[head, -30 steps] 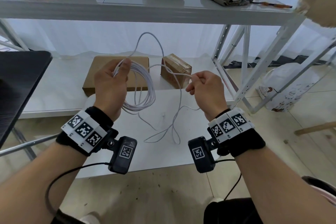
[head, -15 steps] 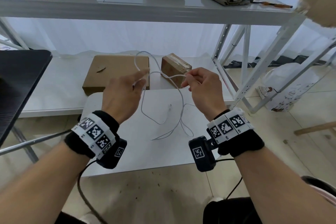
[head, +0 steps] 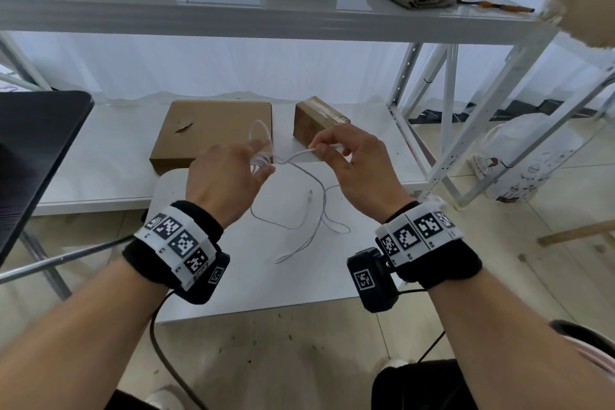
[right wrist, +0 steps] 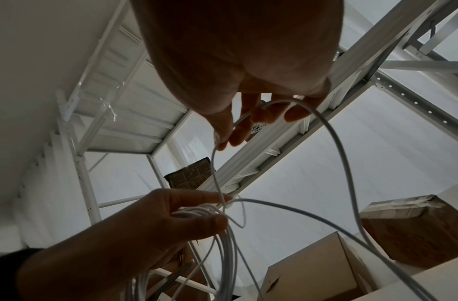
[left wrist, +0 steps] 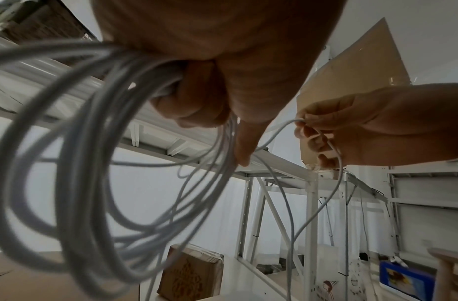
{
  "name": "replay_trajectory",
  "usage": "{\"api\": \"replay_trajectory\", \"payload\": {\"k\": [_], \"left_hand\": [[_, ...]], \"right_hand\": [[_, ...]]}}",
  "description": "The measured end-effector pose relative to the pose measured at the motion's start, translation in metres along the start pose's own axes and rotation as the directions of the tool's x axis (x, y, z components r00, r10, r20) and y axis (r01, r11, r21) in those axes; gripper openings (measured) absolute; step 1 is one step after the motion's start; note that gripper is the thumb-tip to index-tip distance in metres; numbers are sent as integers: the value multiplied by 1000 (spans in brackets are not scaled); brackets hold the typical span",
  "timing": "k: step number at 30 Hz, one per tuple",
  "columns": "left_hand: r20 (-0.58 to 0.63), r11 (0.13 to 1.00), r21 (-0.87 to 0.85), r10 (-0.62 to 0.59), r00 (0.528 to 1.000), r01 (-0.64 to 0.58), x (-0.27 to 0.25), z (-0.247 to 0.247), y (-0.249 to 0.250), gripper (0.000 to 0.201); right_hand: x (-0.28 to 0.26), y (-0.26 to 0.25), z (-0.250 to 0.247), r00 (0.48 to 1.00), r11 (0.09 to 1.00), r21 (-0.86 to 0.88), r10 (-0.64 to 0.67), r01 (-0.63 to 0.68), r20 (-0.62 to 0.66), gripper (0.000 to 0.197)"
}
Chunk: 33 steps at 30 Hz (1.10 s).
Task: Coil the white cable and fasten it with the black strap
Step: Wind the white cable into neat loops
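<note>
Several loops of white cable [left wrist: 76, 183] gripped in left hand [head: 226, 176]; right hand [head: 352, 166], just beside, pinches the slack strand running leftward toward them.

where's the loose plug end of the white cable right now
In the head view the plug end lies on the white table, between the left hand and right hand, below the cable span they hold.

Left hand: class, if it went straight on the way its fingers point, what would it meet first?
Probably the small taped box: the left hand, gripping the white cable, points that way. Depth is unclear.
</note>
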State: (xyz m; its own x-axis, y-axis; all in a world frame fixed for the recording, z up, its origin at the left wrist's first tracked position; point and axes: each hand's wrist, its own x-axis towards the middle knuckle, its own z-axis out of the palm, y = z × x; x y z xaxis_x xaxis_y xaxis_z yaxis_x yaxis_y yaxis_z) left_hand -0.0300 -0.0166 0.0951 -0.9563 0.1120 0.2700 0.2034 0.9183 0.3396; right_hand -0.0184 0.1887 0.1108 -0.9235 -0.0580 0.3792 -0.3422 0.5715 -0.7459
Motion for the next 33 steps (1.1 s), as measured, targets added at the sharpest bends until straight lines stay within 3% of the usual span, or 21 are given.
{"api": "replay_trajectory", "payload": {"k": [6,9,13,19,22,24,26,29,33], "left_hand": [[16,993,-85,89,996,-87,-4,4,6,32],[20,981,-102,166,986,-164,-6,5,8,39],[44,966,-212,160,986,-147,-6,7,7,22],[56,863,-505,53,997,-18,-1,1,5,14],[60,778,-628,8,998,31,1,-3,5,11],[60,727,-686,-3,998,44,1,-6,3,12],[57,666,-744,-21,998,57,2,-10,2,11],[72,578,-811,-58,996,92,3,-15,5,11],[124,454,-876,-117,985,164,3,-22,10,12]], "right_hand": [[1,-3,-1,994,993,41,-108,109,-29,9],[0,-4,-2,995,992,75,-99,101,-28,8],[1,-4,-4,997,993,105,-38,45,-73,7],[0,7,-7,983,989,6,151,-151,-102,69],[2,13,-7,947,960,-5,277,-282,-165,87],[3,17,-8,917,939,14,339,-343,-209,81],[3,19,-10,904,925,-1,372,-380,-213,62],[-2,23,-11,919,916,-93,380,-389,-101,39],[-8,35,0,911,885,-277,407,-373,73,38]]}}
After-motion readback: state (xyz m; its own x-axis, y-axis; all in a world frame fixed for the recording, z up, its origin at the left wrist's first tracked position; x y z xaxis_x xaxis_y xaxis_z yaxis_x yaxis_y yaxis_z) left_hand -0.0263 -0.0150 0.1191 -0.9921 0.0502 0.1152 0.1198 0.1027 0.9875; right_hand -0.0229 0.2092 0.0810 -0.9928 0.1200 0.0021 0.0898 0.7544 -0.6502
